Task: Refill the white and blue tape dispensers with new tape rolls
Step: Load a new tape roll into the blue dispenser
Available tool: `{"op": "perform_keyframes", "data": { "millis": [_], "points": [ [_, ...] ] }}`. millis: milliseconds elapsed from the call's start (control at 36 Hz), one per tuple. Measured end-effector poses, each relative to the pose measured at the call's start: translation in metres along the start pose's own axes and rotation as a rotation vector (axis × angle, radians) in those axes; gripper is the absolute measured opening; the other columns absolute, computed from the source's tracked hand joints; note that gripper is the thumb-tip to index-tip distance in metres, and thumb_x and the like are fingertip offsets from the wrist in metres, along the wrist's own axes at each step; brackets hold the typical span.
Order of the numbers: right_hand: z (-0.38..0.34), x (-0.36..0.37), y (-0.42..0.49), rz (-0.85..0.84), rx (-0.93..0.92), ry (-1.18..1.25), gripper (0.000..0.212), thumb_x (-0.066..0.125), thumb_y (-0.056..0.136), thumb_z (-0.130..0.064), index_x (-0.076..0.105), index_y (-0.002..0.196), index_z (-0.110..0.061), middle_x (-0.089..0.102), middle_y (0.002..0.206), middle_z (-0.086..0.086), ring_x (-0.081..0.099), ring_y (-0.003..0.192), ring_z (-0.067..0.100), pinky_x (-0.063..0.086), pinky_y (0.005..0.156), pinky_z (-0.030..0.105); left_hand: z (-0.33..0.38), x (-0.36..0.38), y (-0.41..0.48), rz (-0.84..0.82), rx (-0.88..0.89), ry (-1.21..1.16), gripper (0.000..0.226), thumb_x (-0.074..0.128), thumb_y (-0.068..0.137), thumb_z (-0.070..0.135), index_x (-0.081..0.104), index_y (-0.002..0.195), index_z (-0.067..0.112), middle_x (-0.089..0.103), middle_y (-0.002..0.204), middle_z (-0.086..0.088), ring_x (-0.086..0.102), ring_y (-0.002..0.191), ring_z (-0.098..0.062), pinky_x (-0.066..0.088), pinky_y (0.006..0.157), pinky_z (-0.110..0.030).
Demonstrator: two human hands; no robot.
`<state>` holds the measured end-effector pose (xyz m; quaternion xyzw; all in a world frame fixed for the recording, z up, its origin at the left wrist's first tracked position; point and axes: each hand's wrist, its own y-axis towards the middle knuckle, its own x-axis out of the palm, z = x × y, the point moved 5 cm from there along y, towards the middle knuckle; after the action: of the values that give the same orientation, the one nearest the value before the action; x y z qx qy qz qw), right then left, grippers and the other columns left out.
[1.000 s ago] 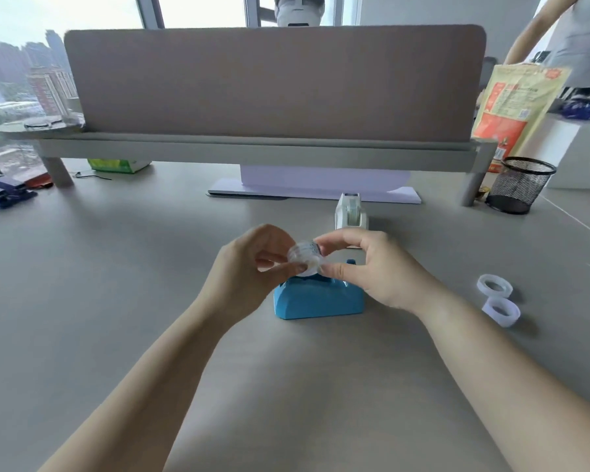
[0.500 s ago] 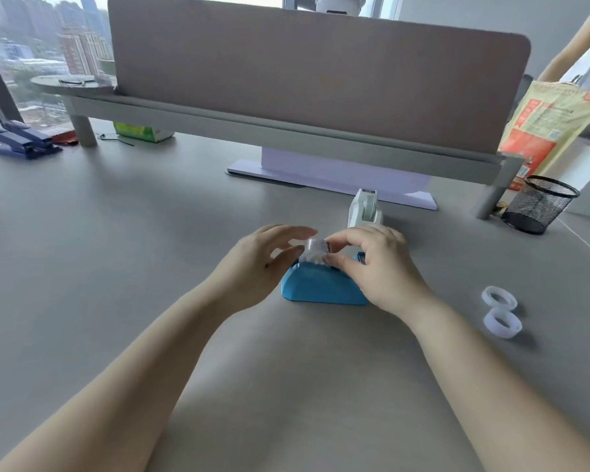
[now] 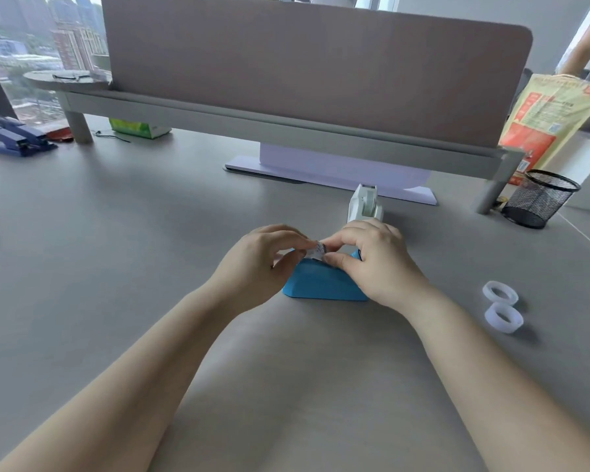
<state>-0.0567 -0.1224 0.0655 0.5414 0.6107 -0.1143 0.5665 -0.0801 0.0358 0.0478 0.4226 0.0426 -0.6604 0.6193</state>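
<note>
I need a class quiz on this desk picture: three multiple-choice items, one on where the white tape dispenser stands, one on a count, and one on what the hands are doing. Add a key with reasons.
1. Where does the white tape dispenser stand relative to the blue tape dispenser?
A. behind it, farther from the person
B. in front of it, nearer the person
C. on top of it

2. How many loose tape rolls lie on the desk beside the right forearm?
A. one
B. two
C. four

3. What are the left hand and right hand doing?
A. lying flat on the desk
B. hanging idle, apart
C. pinching a small tape roll over the blue tape dispenser

Key:
1 A, it shows just beyond the right hand.
2 B, two white rings lie side by side.
3 C, both hands close on the roll.
</note>
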Motion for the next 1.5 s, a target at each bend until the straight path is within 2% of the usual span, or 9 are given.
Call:
{"op": "perform_keyframes", "data": {
  "millis": [194, 361, 500, 667, 750, 889, 1194, 1389, 1500],
  "points": [
    [-0.001, 0.001, 0.001, -0.032, 0.018, 0.017, 0.012, 0.066, 0.083, -0.028, 0.07, 0.094, -0.026, 0.065, 0.092, -0.011, 0.053, 0.097, 0.015, 0.028, 0.087, 0.027, 0.0, 0.0, 0.002, 0.008, -0.03, 0.013, 0.024, 0.057, 0.09, 0.007, 0.074, 0.102, 0.021, 0.069, 0.102, 0.005, 0.064, 0.094, -0.014, 0.054, 0.085, -0.037],
    [-0.005, 0.0, -0.002, 0.007, -0.039, -0.097, 0.011, 0.064, 0.084, -0.027, 0.068, 0.094, -0.024, 0.067, 0.093, -0.008, 0.056, 0.096, 0.019, 0.028, 0.09, 0.03, -0.003, 0.001, 0.0, -0.029, -0.047, 0.001, 0.021, 0.06, 0.09, 0.025, 0.07, 0.108, 0.031, 0.066, 0.106, 0.012, 0.062, 0.1, -0.012, 0.055, 0.086, -0.038],
    [-0.006, 0.0, -0.002, 0.035, -0.09, -0.176, 0.012, 0.063, 0.084, -0.029, 0.068, 0.093, -0.023, 0.068, 0.092, -0.008, 0.058, 0.095, 0.021, 0.026, 0.088, 0.029, -0.008, 0.006, -0.005, -0.106, -0.115, 0.033, 0.042, 0.073, 0.076, 0.04, 0.053, 0.112, 0.049, 0.056, 0.117, 0.02, 0.055, 0.11, -0.007, 0.052, 0.091, -0.041],
    [-0.005, -0.001, -0.005, 0.059, -0.101, -0.052, 0.032, 0.057, 0.08, -0.036, 0.067, 0.108, -0.027, 0.072, 0.097, -0.01, 0.062, 0.095, 0.017, 0.026, 0.09, 0.024, -0.013, 0.005, -0.005, -0.047, -0.206, -0.098, 0.062, 0.083, 0.066, 0.029, 0.044, 0.114, 0.036, 0.065, 0.109, 0.015, 0.061, 0.105, -0.007, 0.051, 0.09, -0.028],
    [-0.008, 0.0, -0.005, 0.063, -0.145, -0.04, 0.027, 0.06, 0.08, -0.029, 0.068, 0.107, -0.029, 0.073, 0.092, -0.009, 0.062, 0.087, 0.017, 0.03, 0.089, 0.026, -0.015, 0.005, -0.005, -0.032, -0.232, -0.121, 0.064, 0.085, 0.064, 0.027, 0.044, 0.113, 0.03, 0.066, 0.109, 0.014, 0.061, 0.104, -0.008, 0.051, 0.086, -0.024],
    [-0.011, 0.003, -0.006, 0.075, -0.189, -0.062, 0.022, 0.057, 0.085, -0.025, 0.072, 0.1, -0.028, 0.071, 0.087, -0.004, 0.062, 0.08, 0.022, 0.035, 0.086, 0.033, -0.017, 0.007, -0.005, -0.045, -0.237, -0.124, 0.047, 0.082, 0.068, 0.025, 0.057, 0.107, 0.03, 0.065, 0.103, 0.019, 0.059, 0.103, 0.005, 0.051, 0.089, -0.023],
    [-0.012, 0.006, -0.007, 0.102, -0.258, -0.149, 0.023, 0.057, 0.081, -0.006, 0.071, 0.094, -0.018, 0.069, 0.081, 0.003, 0.059, 0.073, 0.03, 0.048, 0.077, 0.04, -0.018, 0.007, -0.003, -0.074, -0.21, -0.061, 0.038, 0.079, 0.072, 0.025, 0.059, 0.104, 0.028, 0.066, 0.102, 0.014, 0.061, 0.101, -0.002, 0.05, 0.09, -0.023],
    [-0.009, 0.003, -0.01, 0.133, -0.246, -0.172, 0.021, 0.056, 0.086, -0.017, 0.071, 0.097, -0.025, 0.07, 0.081, -0.003, 0.06, 0.072, 0.026, 0.047, 0.078, 0.038, -0.019, 0.007, -0.004, -0.079, -0.211, -0.055, 0.04, 0.08, 0.071, 0.028, 0.057, 0.103, 0.033, 0.065, 0.103, 0.018, 0.06, 0.103, 0.002, 0.049, 0.091, -0.023],
    [-0.008, 0.0, -0.011, 0.089, -0.182, -0.063, 0.026, 0.056, 0.085, -0.027, 0.07, 0.107, -0.03, 0.073, 0.09, -0.007, 0.063, 0.082, 0.022, 0.046, 0.083, 0.041, -0.023, 0.01, -0.006, -0.109, -0.207, -0.019, 0.056, 0.079, 0.068, 0.042, 0.055, 0.117, 0.033, 0.063, 0.114, 0.016, 0.057, 0.109, 0.002, 0.047, 0.097, -0.026]
  ]
}}
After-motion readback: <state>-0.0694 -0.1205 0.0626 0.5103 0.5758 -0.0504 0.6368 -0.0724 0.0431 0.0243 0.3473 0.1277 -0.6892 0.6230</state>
